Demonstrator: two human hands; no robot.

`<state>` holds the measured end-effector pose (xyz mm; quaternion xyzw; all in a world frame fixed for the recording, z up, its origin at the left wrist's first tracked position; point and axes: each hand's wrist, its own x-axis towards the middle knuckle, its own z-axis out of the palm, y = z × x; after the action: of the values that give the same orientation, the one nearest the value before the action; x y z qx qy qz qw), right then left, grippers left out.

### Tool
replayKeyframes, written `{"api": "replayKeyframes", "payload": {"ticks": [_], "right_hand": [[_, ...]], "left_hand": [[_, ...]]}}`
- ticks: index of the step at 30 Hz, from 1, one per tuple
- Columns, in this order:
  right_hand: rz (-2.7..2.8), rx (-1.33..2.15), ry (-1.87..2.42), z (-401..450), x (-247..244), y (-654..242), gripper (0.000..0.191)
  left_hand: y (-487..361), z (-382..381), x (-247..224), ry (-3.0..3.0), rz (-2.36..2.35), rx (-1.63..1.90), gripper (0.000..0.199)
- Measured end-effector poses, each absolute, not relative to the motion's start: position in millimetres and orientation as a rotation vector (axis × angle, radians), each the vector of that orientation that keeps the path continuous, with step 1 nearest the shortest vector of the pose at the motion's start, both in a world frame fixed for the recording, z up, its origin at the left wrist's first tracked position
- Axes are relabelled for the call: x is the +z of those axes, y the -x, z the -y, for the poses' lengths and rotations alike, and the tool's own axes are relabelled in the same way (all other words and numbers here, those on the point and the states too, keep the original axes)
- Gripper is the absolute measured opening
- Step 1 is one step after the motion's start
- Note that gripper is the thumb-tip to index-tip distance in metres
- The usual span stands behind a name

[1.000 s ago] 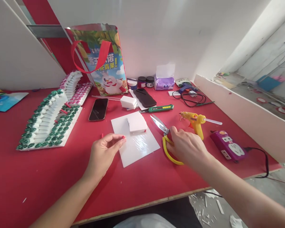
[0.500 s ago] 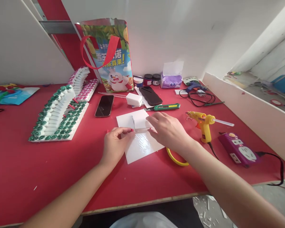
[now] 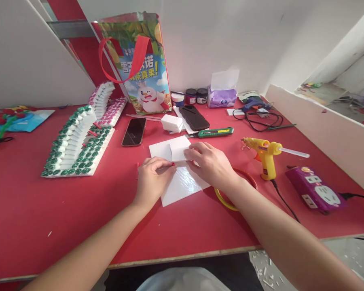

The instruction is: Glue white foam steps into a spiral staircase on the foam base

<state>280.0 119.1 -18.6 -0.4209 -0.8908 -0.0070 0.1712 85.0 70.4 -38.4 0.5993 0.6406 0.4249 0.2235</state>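
Observation:
A white square board [image 3: 185, 190] lies flat on the red table, its surface shiny in the middle. Over its upper part is a small white board piece [image 3: 178, 151], partly covered by my fingers. My left hand [image 3: 154, 182] pinches at the piece's lower left edge, thumb and forefinger together. At the right edge, my right hand [image 3: 210, 163] grips the same piece with bent fingers. Yellow and red rings [image 3: 226, 200] lie partly beneath my right wrist. A thin red stick [image 3: 137, 170] shows beside my left hand.
To the right are a yellow glue gun [image 3: 265, 153] and a purple power strip [image 3: 315, 190] with cords. Behind the board lie a green utility knife [image 3: 216, 132], white blocks [image 3: 171, 123] and phones [image 3: 134, 131]. A decorated white model [image 3: 79, 149] stands left, near a bag [image 3: 139, 68].
The view has shifted slightly. My right fingers have drawn closer around the small piece, and it sits a little lower. A red ring now shows beside the yellow one.

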Motion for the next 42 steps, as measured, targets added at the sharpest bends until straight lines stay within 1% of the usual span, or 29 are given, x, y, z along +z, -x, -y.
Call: {"api": "replayKeyframes", "payload": {"ticks": [7,15,19,22,26,28,31,35,39,42], "right_hand": [[2.509,-0.069,1.195,-119,-21,-278,0.018],[2.525,-0.051,1.215,-118,-22,-277,0.017],[2.566,-0.042,1.273,-113,-7,-276,0.02],[2.598,-0.102,1.502,-100,19,-282,0.019],[2.642,-0.122,2.037,-77,44,-305,0.026],[2.728,-0.053,2.157,-69,46,-316,0.029],[2.805,0.088,2.187,-65,40,-322,0.031],[2.762,0.126,2.248,-66,35,-316,0.035],[2.661,0.207,2.261,-62,35,-322,0.03],[2.487,0.35,2.111,-55,30,-343,0.025]], "left_hand": [[-86,-71,-40,-1.683,-1.748,1.195,0.004],[-86,-72,-42,-1.674,-1.744,1.194,0.004],[-86,-68,-39,-1.696,-1.74,1.19,0.005],[-86,-60,-30,-1.742,-1.734,1.187,0.008],[-86,-46,-11,-1.636,-1.709,1.147,0.015],[-88,-41,-4,-1.469,-1.622,1.133,0.02],[-95,-36,2,-1.183,-1.45,1.114,0.026],[-109,-32,4,-0.96,-1.186,1.058,0.024],[-118,-27,5,-0.915,-1.019,1.029,0.02],[-121,-22,4,-0.89,-0.958,0.998,0.019]]}}
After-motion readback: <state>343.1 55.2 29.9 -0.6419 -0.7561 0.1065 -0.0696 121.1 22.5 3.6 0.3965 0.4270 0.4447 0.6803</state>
